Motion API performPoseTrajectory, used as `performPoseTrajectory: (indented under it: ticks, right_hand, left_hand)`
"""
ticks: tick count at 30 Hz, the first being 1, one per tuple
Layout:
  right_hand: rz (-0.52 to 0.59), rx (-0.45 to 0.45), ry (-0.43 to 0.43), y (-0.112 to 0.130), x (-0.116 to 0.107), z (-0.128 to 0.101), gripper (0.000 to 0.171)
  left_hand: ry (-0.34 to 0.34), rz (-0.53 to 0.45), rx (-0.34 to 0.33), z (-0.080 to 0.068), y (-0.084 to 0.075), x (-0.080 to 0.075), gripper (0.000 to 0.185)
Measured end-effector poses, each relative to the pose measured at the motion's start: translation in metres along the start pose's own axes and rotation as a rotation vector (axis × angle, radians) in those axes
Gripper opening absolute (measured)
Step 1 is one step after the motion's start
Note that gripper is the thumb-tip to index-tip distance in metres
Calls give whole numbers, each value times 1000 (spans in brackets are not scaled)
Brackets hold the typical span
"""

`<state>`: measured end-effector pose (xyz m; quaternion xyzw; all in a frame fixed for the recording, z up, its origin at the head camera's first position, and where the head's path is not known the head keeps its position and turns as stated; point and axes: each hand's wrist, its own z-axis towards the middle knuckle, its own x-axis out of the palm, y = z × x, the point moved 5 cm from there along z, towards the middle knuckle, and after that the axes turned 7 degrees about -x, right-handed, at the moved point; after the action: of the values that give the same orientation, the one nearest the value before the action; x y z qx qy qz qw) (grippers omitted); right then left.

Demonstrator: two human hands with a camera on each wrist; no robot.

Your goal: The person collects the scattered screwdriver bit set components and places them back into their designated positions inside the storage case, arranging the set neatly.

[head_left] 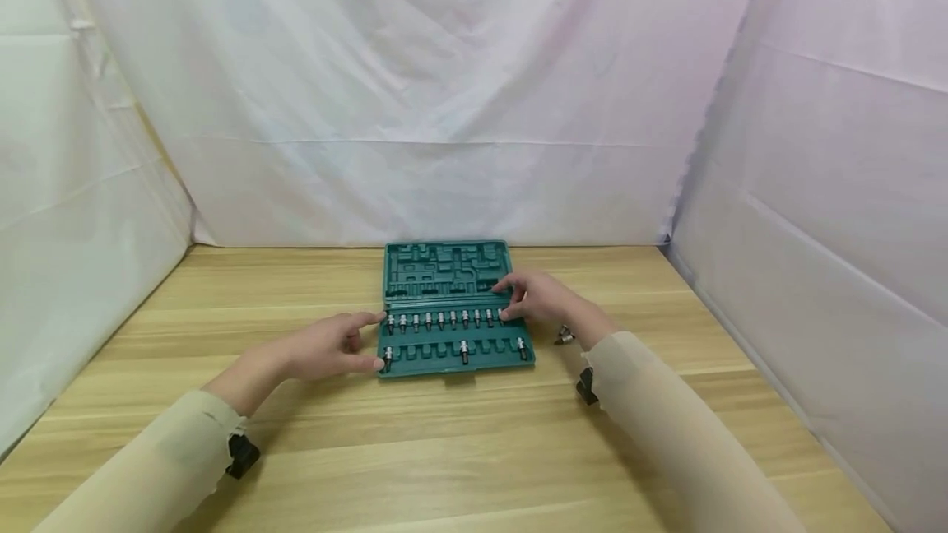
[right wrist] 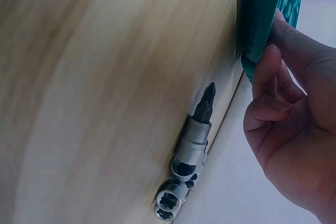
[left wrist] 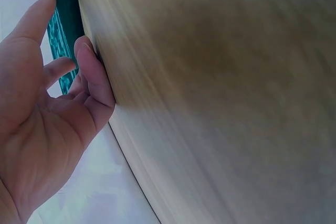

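Observation:
A green socket case (head_left: 452,364) lies unfolded on the wooden table. Bit sockets (head_left: 440,320) fill a row along its tray, with a few more, such as the middle one (head_left: 464,352), in the front row. My left hand (head_left: 326,348) touches the case's left side, thumb at the front corner and index finger farther back, spread apart. At the right end of the back row is my right hand (head_left: 544,296), its thumb by the last bit socket and its index finger over the lid. Neither hand visibly pinches anything.
Several loose bit sockets (right wrist: 191,142) lie on the table right of the case, beneath the right wrist; one has a cross-shaped tip. The lid (head_left: 444,266) has moulded recesses. White cloth (head_left: 429,105) hangs behind the table and at both sides.

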<state>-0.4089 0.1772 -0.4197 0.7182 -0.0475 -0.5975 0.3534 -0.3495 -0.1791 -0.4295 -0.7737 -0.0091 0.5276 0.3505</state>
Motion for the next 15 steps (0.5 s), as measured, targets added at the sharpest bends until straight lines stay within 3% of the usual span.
performPoseTrajectory:
  ticks: [10,15]
  right_hand:
    - [1,-32,15,1,-1,-2,52]
    - [44,-68,5,-4,-13,-14,51]
  left_hand:
    - [-10,16,-10,0,3,0,91]
    - [-3,11,-13,0,2,1,92]
